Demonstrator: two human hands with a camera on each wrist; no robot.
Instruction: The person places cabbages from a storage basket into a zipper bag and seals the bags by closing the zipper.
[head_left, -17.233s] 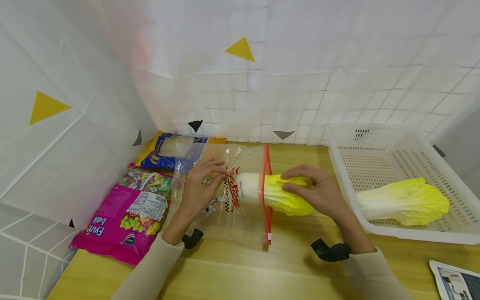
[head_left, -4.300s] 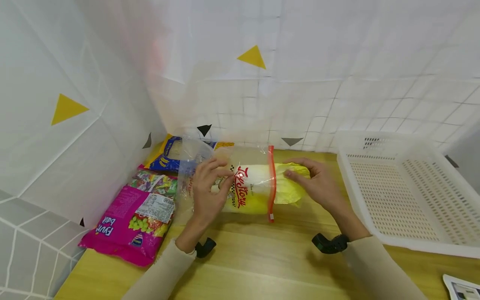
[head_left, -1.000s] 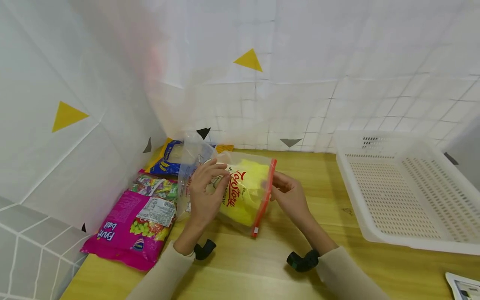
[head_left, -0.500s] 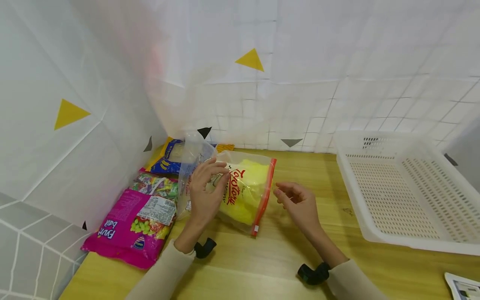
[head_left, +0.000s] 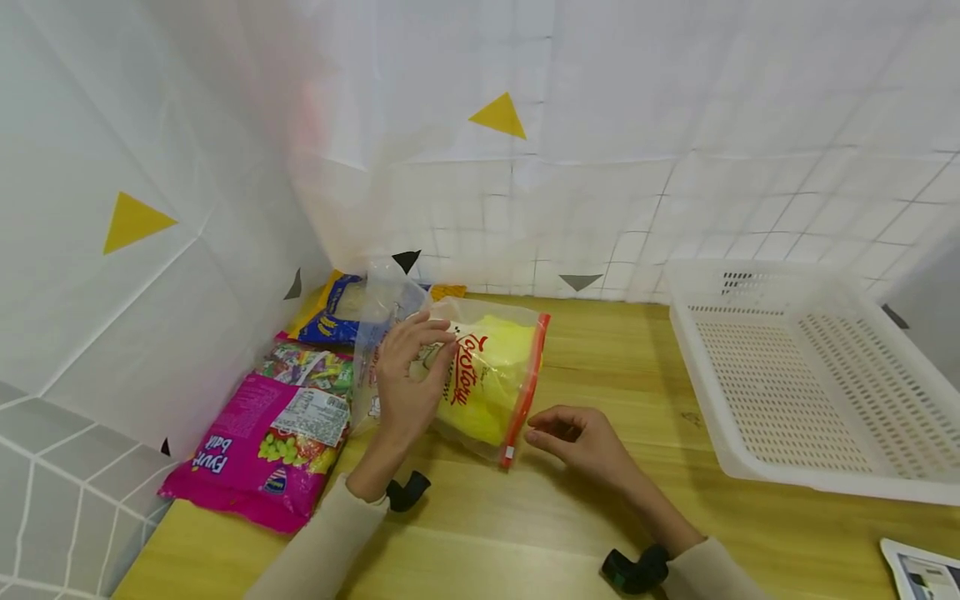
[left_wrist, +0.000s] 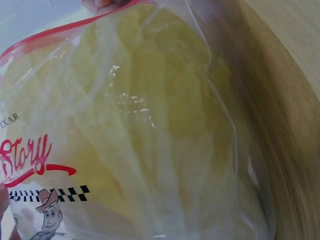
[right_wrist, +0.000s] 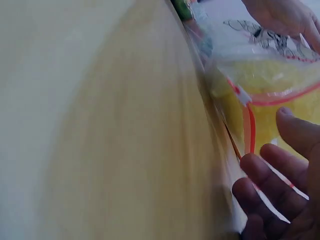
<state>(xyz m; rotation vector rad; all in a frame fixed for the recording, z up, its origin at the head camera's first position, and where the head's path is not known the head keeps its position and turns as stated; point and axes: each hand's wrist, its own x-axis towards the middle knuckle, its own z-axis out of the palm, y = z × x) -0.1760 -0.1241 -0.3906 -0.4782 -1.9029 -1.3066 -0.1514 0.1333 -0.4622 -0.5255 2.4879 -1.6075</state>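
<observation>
Yellow napa cabbage leaves lie inside a clear Toy Story zip bag, behind its red zip strip. My left hand pinches the bag's upper film near the printed lettering, thumb and forefinger close together. Just off the mouth's near corner is my right hand, fingers loosely bent around nothing, beside the white zip end. The right wrist view shows this right hand with thumb and fingers apart, and the zip mouth parted. Leaves fill the bag in the left wrist view.
A white perforated basket stands on the right. At left lie a pink candy bag and a blue-and-yellow food packet, partly behind the zip bag. A white-edged printed item lies at the lower right edge.
The leaf in the basket went into the bag, and the protruding leaves are now inside. My right hand left the mouth and moved nearer me, to its near corner. My left hand stayed.
</observation>
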